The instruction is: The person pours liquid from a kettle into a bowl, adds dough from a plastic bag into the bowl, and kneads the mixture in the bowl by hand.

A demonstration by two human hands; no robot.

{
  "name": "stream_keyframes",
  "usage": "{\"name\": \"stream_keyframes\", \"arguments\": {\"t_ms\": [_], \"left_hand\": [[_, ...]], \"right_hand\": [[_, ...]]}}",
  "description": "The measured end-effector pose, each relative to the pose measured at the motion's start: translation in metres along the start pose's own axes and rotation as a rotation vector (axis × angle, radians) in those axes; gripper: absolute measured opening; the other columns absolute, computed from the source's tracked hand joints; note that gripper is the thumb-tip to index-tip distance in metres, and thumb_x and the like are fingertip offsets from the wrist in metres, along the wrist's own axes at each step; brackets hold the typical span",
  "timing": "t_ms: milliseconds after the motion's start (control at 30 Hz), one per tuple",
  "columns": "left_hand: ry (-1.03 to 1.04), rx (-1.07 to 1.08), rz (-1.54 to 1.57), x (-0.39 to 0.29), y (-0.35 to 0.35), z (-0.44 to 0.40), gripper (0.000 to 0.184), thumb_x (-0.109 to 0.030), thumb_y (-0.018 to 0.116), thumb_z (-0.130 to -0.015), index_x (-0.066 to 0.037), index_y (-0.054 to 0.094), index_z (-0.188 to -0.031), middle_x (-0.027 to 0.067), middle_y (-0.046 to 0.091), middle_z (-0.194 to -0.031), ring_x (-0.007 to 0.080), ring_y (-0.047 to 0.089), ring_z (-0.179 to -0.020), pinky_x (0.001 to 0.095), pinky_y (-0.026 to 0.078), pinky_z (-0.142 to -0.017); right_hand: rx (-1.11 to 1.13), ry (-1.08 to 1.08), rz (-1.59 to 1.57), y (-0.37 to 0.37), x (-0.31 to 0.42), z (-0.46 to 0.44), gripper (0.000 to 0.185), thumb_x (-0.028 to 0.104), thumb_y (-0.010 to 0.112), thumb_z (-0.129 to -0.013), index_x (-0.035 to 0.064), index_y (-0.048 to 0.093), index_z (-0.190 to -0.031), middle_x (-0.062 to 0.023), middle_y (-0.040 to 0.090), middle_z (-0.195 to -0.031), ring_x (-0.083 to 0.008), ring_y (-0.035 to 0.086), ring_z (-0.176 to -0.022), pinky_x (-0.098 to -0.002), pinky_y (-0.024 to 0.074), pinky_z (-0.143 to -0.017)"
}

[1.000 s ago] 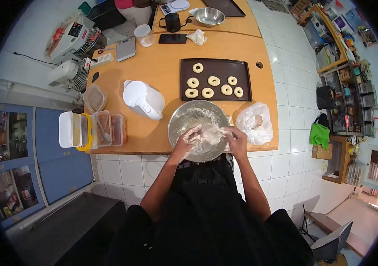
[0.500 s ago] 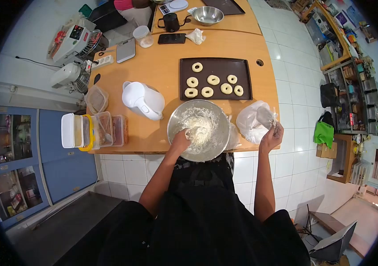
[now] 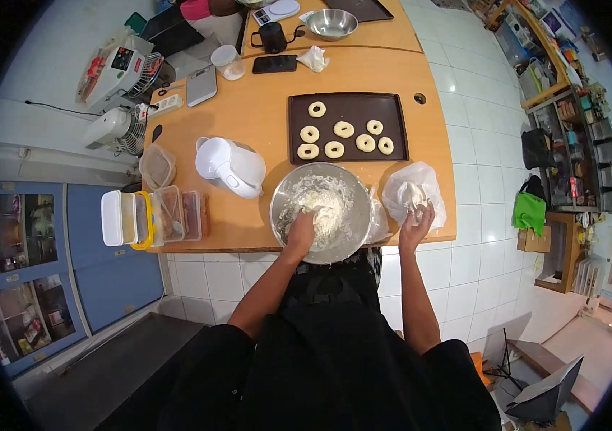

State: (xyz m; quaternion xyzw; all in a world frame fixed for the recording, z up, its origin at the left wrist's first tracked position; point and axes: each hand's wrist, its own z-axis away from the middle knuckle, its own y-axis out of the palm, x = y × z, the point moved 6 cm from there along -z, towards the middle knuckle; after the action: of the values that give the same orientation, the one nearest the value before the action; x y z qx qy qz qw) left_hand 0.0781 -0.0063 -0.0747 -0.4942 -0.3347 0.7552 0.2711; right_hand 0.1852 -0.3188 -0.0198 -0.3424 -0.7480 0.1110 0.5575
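Note:
A large steel mixing bowl [image 3: 282,237] stands at the table's front edge, with a pale, floury dough mixture [image 3: 329,210] inside. My left hand [image 3: 302,228] reaches into the bowl from the near left. Its fingertips are sunk in the mixture, so their grip is hidden. To the right of the bowl sits a translucent plastic bag [image 3: 429,188] holding something white. My right hand [image 3: 415,227] is at the near side of this bag, its curled fingers on the crumpled plastic. A dark baking tray [image 3: 345,109] behind the bowl carries several ring-shaped dough pieces [image 3: 343,129].
A white electric kettle [image 3: 233,167] stands left of the bowl. Stacked plastic containers [image 3: 169,208] line the left front. Farther back lie a phone [image 3: 274,65], a flat scale [image 3: 201,86], a black pot [image 3: 272,37] and a smaller steel bowl [image 3: 332,25].
My right hand has moved left and in over the bag, whose raised edge has dropped. My left hand has shifted slightly right within the bowl. The view has tilted a little.

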Motion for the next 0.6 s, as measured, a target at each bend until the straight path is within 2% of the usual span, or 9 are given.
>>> {"name": "stream_keyframes", "arguments": {"t_ms": [100, 233, 300, 333, 433, 500, 533, 600], "left_hand": [[-0.022, 0.012, 0.003, -0.014, -0.017, 0.003, 0.038, 0.004, 0.049, -0.081, -0.004, 0.060, -0.116, 0.0261, 0.055, -0.118, 0.0433, 0.056, -0.106, 0.0487, 0.046, -0.090], [-0.034, 0.038, -0.098, -0.026, -0.030, 0.010, 0.037, 0.003, 0.050, -0.080, -0.003, 0.061, -0.115, 0.0255, 0.053, -0.124, 0.0419, 0.056, -0.107, 0.0483, 0.048, -0.089], [0.046, -0.080, -0.126, -0.033, -0.035, 0.009, 0.036, 0.003, 0.051, -0.080, -0.003, 0.061, -0.114, 0.0253, 0.053, -0.122, 0.0413, 0.056, -0.107, 0.0480, 0.048, -0.088], [0.085, -0.139, -0.140, -0.037, -0.038, 0.010, 0.036, 0.002, 0.051, -0.080, -0.003, 0.061, -0.114, 0.0252, 0.054, -0.122, 0.0410, 0.056, -0.107, 0.0479, 0.048, -0.088], [0.064, -0.014, -0.114, -0.050, -0.035, 0.008, 0.035, 0.001, 0.052, -0.080, -0.004, 0.061, -0.114, 0.0248, 0.053, -0.123, 0.0402, 0.057, -0.107, 0.0483, 0.048, -0.089], [0.166, 0.097, -0.224, -0.050, -0.022, 0.006, 0.037, 0.000, 0.055, -0.079, -0.005, 0.061, -0.115, 0.0241, 0.052, -0.125, 0.0389, 0.057, -0.107, 0.0487, 0.047, -0.090], [0.218, 0.154, -0.279, -0.049, -0.014, 0.006, 0.038, 0.000, 0.057, -0.079, -0.006, 0.060, -0.116, 0.0238, 0.052, -0.126, 0.0383, 0.058, -0.107, 0.0489, 0.046, -0.091], [0.245, 0.108, -0.231, -0.048, -0.017, 0.012, 0.044, -0.003, 0.064, -0.076, -0.010, 0.060, -0.119, 0.0220, 0.049, -0.130, 0.0371, 0.058, -0.107, 0.0492, 0.045, -0.092]], "right_hand": [[0.104, 0.160, -0.181, -0.002, -0.005, 0.003, 0.043, 0.001, 0.062, -0.083, -0.0024, 0.049, -0.124, -0.0205, 0.053, -0.124, -0.0350, 0.050, -0.120, -0.0406, 0.0388, -0.101], [0.151, 0.160, -0.102, -0.011, 0.004, -0.002, 0.056, 0.002, 0.063, -0.083, -0.0017, 0.041, -0.133, -0.0214, 0.052, -0.128, -0.0357, 0.048, -0.122, -0.0411, 0.0366, -0.104], [0.185, 0.208, -0.127, -0.014, 0.007, -0.003, 0.061, 0.003, 0.064, -0.083, -0.0015, 0.036, -0.137, -0.0221, 0.049, -0.131, -0.0355, 0.045, -0.126, -0.0416, 0.0345, -0.106], [0.165, 0.166, -0.099, -0.015, 0.007, -0.003, 0.062, 0.003, 0.064, -0.083, -0.0019, 0.035, -0.138, -0.0224, 0.047, -0.133, -0.0355, 0.043, -0.127, -0.0416, 0.0332, -0.107], [0.118, 0.092, -0.047, -0.016, 0.012, -0.001, 0.064, 0.004, 0.064, -0.082, -0.0031, 0.034, -0.138, -0.0234, 0.042, -0.137, -0.0361, 0.038, -0.131, -0.0423, 0.0292, -0.109], [0.108, 0.116, -0.052, -0.017, 0.019, 0.003, 0.064, 0.005, 0.064, -0.082, -0.0039, 0.034, -0.138, -0.0240, 0.039, -0.138, -0.0374, 0.035, -0.133, -0.0436, 0.0263, -0.111], [0.043, 0.069, 0.070, -0.022, 0.028, 0.004, 0.064, 0.006, 0.065, -0.082, -0.0041, 0.035, -0.137, -0.0241, 0.041, -0.136, -0.0384, 0.036, -0.131, -0.0444, 0.0264, -0.111], [-0.086, -0.019, 0.316, -0.028, 0.050, 0.013, 0.064, 0.006, 0.066, -0.081, -0.0046, 0.036, -0.136, -0.0241, 0.043, -0.132, -0.0404, 0.037, -0.128, -0.0458, 0.0266, -0.110]]}}
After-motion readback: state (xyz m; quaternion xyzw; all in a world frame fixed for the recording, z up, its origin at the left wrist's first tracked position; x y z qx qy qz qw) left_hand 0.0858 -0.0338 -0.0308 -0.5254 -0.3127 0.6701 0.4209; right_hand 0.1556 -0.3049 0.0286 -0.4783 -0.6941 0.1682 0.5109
